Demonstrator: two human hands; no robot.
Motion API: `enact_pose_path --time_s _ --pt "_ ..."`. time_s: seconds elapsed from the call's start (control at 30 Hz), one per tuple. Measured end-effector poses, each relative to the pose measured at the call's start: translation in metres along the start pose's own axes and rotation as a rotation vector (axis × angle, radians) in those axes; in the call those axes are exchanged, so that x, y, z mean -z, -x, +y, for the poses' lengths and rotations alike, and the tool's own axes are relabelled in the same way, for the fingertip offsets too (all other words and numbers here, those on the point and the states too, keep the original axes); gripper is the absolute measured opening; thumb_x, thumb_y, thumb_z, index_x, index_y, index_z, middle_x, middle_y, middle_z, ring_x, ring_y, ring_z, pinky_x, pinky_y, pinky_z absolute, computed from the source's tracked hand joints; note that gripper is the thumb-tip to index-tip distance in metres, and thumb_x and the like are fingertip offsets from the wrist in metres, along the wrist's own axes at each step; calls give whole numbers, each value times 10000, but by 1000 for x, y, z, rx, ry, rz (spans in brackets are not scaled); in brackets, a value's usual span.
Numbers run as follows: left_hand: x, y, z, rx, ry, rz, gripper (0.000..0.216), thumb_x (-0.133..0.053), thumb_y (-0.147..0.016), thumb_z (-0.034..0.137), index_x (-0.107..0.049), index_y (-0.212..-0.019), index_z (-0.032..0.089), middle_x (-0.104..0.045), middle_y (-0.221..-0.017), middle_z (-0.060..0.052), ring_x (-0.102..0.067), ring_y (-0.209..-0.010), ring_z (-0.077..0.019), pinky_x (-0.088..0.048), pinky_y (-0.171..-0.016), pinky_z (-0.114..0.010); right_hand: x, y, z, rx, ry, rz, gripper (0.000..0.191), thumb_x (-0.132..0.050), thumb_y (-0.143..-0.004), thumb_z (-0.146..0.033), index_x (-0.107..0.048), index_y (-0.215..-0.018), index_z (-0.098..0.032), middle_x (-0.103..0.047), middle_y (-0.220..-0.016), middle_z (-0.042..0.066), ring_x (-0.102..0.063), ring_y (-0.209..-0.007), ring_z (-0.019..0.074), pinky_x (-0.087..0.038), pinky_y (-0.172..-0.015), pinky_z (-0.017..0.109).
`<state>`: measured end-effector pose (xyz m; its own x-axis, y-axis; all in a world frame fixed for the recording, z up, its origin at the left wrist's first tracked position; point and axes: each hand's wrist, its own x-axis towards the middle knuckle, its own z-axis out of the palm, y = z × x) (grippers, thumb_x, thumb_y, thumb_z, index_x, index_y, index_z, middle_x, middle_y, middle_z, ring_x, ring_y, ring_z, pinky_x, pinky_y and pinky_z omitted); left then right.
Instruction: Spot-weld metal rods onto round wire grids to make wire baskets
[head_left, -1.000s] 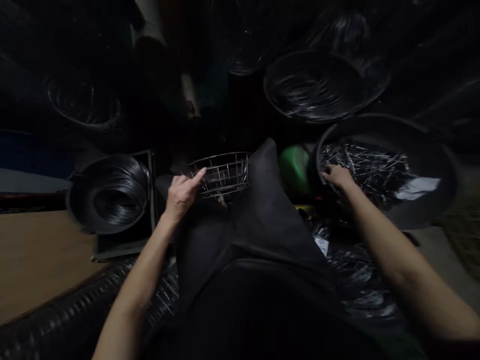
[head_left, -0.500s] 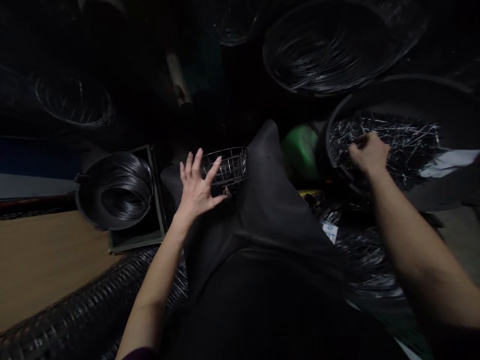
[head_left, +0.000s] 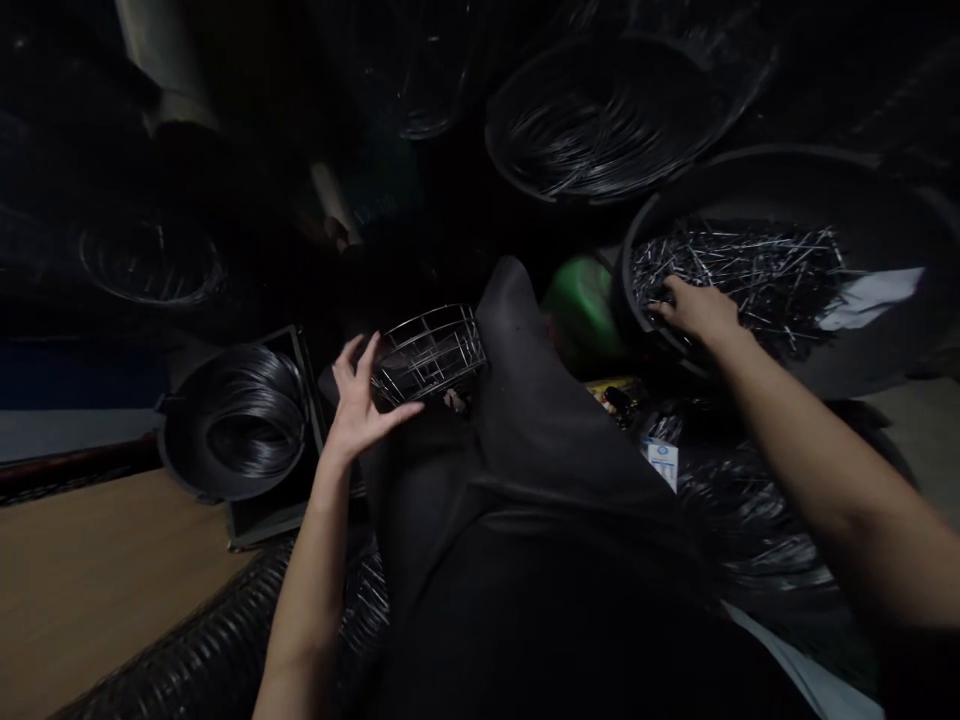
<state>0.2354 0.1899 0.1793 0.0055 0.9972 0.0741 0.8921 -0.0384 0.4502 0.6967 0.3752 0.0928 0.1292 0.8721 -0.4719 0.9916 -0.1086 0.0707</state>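
Note:
My left hand (head_left: 354, 408) is open, thumb and fingers spread, at the left end of a round wire basket frame (head_left: 433, 352). The frame stands between my knees, in front of the dark apron (head_left: 517, 400); whether my fingertips touch it I cannot tell. My right hand (head_left: 701, 312) is over the near left side of a black tub (head_left: 907, 340) of short metal wire pieces (head_left: 757, 270). Its fingers are curled together, and what lies between them is too dark to make out.
A coil of wire (head_left: 262, 410) sits in a black basin at the left. Another wire coil (head_left: 592, 140) lies in a basin at the back. A green rounded object (head_left: 581, 300) stands beside the tub. Stacked wire rings (head_left: 187, 650) lie at the lower left, with brown board (head_left: 112, 570) beyond.
My left hand has moved slightly left and down, turning more edge-on beside the wire frame. My right hand has shifted left toward the tub's rim. The whole view has shifted a little.

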Motion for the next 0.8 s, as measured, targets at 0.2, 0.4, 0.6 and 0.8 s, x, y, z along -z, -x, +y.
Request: enact_pose_path --time_s 0.2,0.4,0.6,0.8 --pt "-9 -57 53 -80 -335 -100 728 -627 -858 505 -411 -1475 185 -526 -1370 -180 -476 -1287 -380 -259 -1138 -626 -1 -12 -9 52 -170 239 357 -501 -985 -309 -651 -1270 -155 -648 -1249 196 -582 -974 226 -328 -760 329" --pt "-10 -85 61 -93 -412 -215 609 -701 -794 337 -548 -1355 158 -652 -1065 -138 -619 -995 -330 -456 -932 -482 -7 -32 -15 3 -243 249 297 -714 -838 -253 -731 -1120 -159 -675 -1174 181 -585 -897 197 -340 -747 342" --pt "-19 -97 67 -84 -264 -244 570 -717 -807 360 -573 -1306 125 -645 -1126 -152 -604 -1082 -347 -392 -1025 -538 25 24 -36 180 -762 667 114 -636 -844 -139 -681 -948 -151 -710 -983 140 -652 -887 191 -458 -842 334" --pt "12 -45 19 -126 50 -22 1087 -641 -716 772 -192 -1549 237 -307 -1566 -174 -313 -1436 -385 -264 -1175 -552 -4 121 -115 640 -1076 314 188 -646 -846 -395 -629 -920 -223 -735 -927 62 -707 -855 216 -561 -817 393"
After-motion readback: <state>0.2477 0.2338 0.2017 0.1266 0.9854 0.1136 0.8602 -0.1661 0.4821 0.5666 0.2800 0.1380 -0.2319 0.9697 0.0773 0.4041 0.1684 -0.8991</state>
